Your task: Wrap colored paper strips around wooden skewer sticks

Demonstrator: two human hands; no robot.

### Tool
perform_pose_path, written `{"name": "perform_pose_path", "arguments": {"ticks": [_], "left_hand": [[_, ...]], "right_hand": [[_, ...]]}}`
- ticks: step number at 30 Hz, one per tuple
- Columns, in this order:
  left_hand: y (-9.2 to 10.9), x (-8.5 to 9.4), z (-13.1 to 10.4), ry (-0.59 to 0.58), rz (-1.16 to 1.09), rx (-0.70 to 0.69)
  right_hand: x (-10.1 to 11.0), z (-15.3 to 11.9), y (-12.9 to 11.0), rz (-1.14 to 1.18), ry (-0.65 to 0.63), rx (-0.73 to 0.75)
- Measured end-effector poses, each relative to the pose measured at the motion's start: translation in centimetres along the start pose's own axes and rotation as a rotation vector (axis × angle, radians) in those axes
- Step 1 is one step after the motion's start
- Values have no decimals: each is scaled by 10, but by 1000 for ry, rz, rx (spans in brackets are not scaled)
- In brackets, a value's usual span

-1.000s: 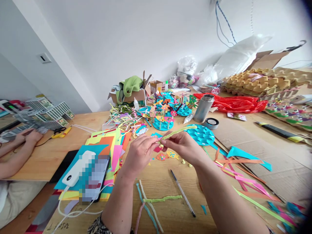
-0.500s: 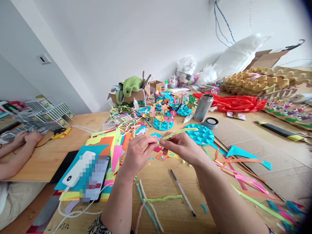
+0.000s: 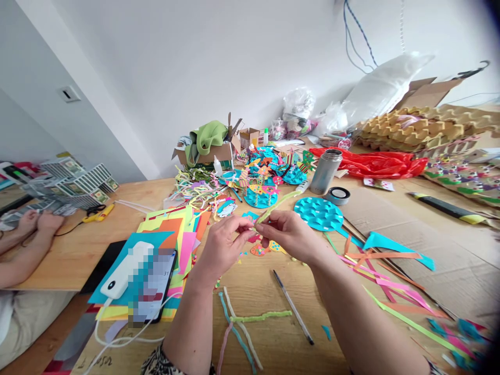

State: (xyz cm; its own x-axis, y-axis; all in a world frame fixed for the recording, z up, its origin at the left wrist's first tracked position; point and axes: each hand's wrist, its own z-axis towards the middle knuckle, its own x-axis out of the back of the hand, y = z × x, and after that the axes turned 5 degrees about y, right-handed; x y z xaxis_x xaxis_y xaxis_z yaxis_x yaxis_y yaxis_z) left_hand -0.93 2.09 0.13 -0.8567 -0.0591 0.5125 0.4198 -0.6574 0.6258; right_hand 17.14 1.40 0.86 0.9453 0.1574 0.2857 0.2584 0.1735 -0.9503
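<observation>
Both my hands meet over the middle of the wooden table, fingertips nearly touching. My right hand [image 3: 287, 234] pinches a fuzzy yellow-green pipe cleaner [image 3: 276, 206], whose free length rises up and to the right. My left hand [image 3: 228, 245] is closed at its lower end, thumb and forefinger together. Below them lie several pipe cleaners: a green one [image 3: 269, 315], a blue one [image 3: 237, 333], a white one and a pink one. A pen [image 3: 292, 307] rests to their right. Just beyond my fingers are paper fish [image 3: 259, 250] and a round blue scalloped piece [image 3: 319, 214].
Coloured paper sheets [image 3: 156, 229], a power bank [image 3: 127, 271] and a phone [image 3: 162, 286] lie left. A steel flask [image 3: 326, 171], its lid [image 3: 338, 195] and paper strips [image 3: 385, 256] are right. Another person's hands [image 3: 41, 223] work at far left.
The free end of the pipe cleaner has swung up and to the left, and now stands more steeply. My hands have hardly moved.
</observation>
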Motion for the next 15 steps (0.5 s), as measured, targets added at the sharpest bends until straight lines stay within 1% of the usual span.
{"name": "perform_pose_path", "arguments": {"ticks": [3, 9, 15], "left_hand": [[1, -1, 0, -9, -21, 6], [-2, 1, 1, -72, -30, -99], [-4, 0, 2, -47, -17, -144]], "right_hand": [[1, -1, -3, -17, -10, 13], [1, -3, -10, -11, -12, -28], [-1, -3, -9, 3, 24, -7]]}}
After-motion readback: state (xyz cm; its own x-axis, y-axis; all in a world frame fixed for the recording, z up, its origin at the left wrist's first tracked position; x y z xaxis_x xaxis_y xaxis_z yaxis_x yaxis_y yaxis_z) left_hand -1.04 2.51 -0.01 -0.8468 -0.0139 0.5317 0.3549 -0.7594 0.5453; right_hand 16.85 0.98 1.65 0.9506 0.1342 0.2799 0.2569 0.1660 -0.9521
